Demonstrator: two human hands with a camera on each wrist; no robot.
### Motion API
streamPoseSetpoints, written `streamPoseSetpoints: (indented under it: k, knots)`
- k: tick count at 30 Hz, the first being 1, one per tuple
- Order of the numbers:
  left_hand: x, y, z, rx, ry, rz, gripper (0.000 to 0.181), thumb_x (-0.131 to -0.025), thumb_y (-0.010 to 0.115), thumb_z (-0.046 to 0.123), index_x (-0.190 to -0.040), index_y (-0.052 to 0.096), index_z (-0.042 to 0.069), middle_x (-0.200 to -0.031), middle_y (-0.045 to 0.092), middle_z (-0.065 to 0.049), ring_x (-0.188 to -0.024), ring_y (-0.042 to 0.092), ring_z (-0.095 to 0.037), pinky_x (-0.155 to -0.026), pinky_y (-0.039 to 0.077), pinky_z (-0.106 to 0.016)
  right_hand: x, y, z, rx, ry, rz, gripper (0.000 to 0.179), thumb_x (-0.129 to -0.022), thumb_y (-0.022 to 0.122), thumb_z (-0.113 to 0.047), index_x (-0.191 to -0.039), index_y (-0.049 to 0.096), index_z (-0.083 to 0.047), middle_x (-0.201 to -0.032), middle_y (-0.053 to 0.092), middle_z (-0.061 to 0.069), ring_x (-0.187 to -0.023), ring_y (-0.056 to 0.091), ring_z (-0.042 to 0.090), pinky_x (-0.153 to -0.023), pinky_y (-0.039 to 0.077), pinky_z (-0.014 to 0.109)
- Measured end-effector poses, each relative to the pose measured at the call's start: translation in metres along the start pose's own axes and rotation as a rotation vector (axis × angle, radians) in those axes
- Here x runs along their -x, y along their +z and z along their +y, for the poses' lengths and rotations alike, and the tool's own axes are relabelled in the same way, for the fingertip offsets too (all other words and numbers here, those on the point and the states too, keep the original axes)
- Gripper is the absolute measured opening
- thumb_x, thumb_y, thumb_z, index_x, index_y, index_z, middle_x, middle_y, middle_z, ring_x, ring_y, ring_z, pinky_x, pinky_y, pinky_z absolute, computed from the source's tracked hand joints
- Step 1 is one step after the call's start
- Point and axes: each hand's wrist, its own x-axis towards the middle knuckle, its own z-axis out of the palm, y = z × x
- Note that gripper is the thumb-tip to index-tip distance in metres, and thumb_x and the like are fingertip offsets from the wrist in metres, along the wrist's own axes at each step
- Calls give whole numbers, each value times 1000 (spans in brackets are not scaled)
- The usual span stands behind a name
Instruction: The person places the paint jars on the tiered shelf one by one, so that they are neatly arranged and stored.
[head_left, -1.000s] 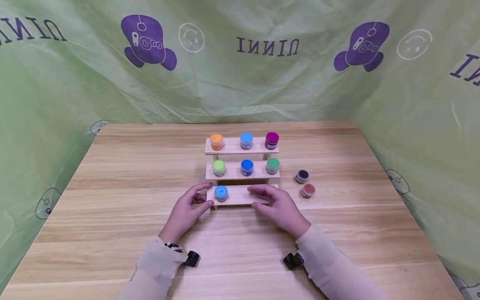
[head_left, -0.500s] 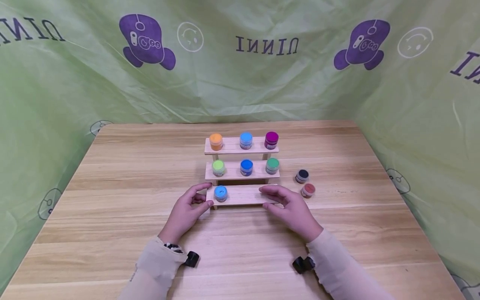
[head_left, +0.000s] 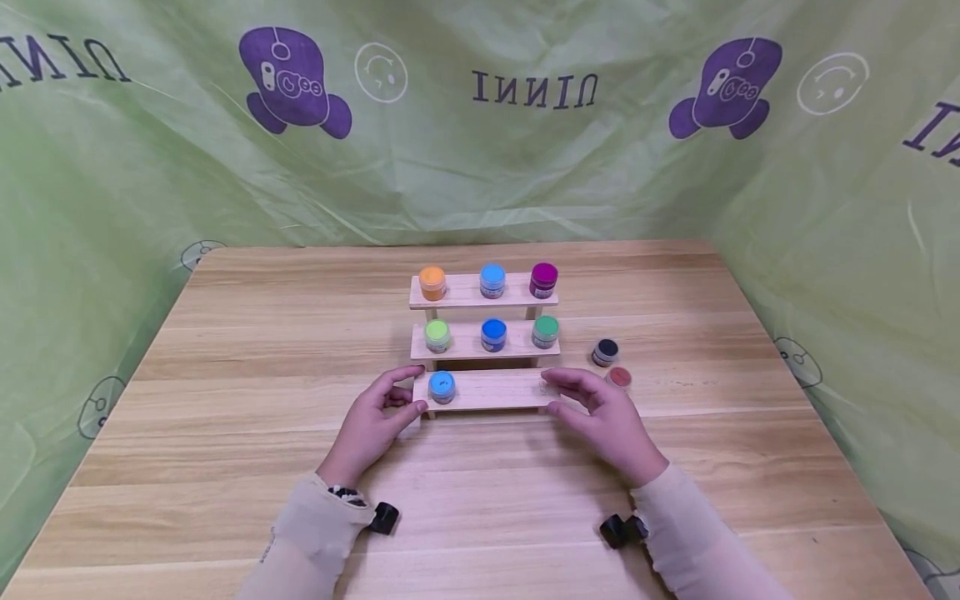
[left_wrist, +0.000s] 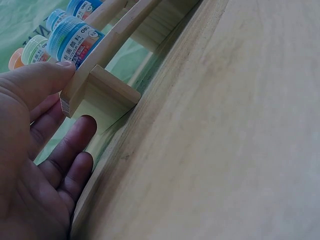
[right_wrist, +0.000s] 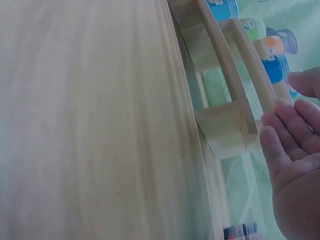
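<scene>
A three-tier wooden display stand (head_left: pixel 491 390) stands mid-table. My left hand (head_left: pixel 371 429) grips the left end of its lowest shelf, thumb at the front edge and fingers behind. Just beside that thumb stands a light-blue paint jar (head_left: pixel 442 387), whose printed label (left_wrist: pixel 82 42) shows in the left wrist view. At the shelf's right end is my right hand (head_left: pixel 607 425), fingers loosely extended and nothing held. In the right wrist view its fingers (right_wrist: pixel 285 135) lie off the shelf's end. A red-lidded jar (head_left: pixel 620 377) is partly hidden behind this hand.
Light-green (head_left: pixel 437 335), dark-blue (head_left: pixel 493 334) and green (head_left: pixel 545 331) jars line the middle shelf. On the top shelf are orange (head_left: pixel 432 283), light-blue (head_left: pixel 492 282) and purple (head_left: pixel 543 281) jars. A black-lidded jar (head_left: pixel 605 352) sits on the table, right of the stand. Green cloth (head_left: pixel 480 183) surrounds the table.
My right hand has slid rightward along the lowest shelf to its right end, now partly covering the red-lidded jar. The left hand has stayed in place.
</scene>
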Motion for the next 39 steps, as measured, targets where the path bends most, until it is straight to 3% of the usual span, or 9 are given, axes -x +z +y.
streamPoseSetpoints:
  k: [6, 10, 16, 25, 31, 36, 39]
  knots:
    - [0, 0, 0, -2, -1, -1, 48, -90, 77, 12, -135, 61, 15, -132, 63, -4, -98, 64, -21, -86, 54, -30, 3, -7, 3, 48, 6, 66, 35, -89, 76, -2, -122, 67, -2, -124, 69, 11, -120, 62, 21, -103, 45, 17]
    - [0, 0, -1, -4, 0, 1, 49, -89, 78, 13, -135, 61, 15, -132, 63, -4, -98, 64, -21, -87, 54, -30, 5, -12, 6, 38, -8, 136, 33, -88, 75, 0, -120, 68, -1, -123, 69, 12, -118, 61, 12, -103, 44, 17]
    - [-1, 0, -2, -3, 1, 1, 49, -89, 78, 12, -135, 61, 15, -132, 63, -4, -98, 64, -21, -87, 55, -30, 7, -23, 8, 91, 35, 201, 31, -90, 76, -7, -120, 69, -5, -122, 70, 6, -115, 59, 2, -102, 46, 18]
    - [-1, 0, -1, -7, -6, 2, 49, -89, 78, 13, -135, 61, 15, -129, 65, -4, -98, 64, -21, -86, 54, -30, 6, -38, 13, 140, 45, 294, 31, -90, 76, -8, -120, 71, -10, -120, 71, 5, -102, 61, 23, -91, 48, 20]
    - [-1, 0, -2, -4, 3, -3, 49, -89, 78, 13, -135, 61, 15, -130, 64, -4, -97, 64, -21, -86, 54, -29, 5, -47, 22, 136, 100, 351, 31, -90, 76, -10, -121, 70, -7, -119, 71, 9, -106, 66, 16, -101, 47, 23]
    - [-1, 0, -2, -7, 1, -3, 49, -90, 78, 14, -136, 61, 15, -129, 64, -4, -98, 64, -21, -86, 54, -29, 3, -51, 26, 124, 168, 351, 36, -90, 77, -14, -124, 67, -5, -123, 69, 9, -116, 61, 5, -104, 45, 21]
    - [-1, 0, -2, -6, 0, -2, 49, -89, 78, 14, -136, 61, 15, -128, 65, -4, -98, 64, -21, -85, 54, -29, 2, -53, 27, 113, 183, 341, 38, -91, 76, -12, -126, 66, -3, -124, 68, 11, -119, 60, 10, -103, 45, 19]
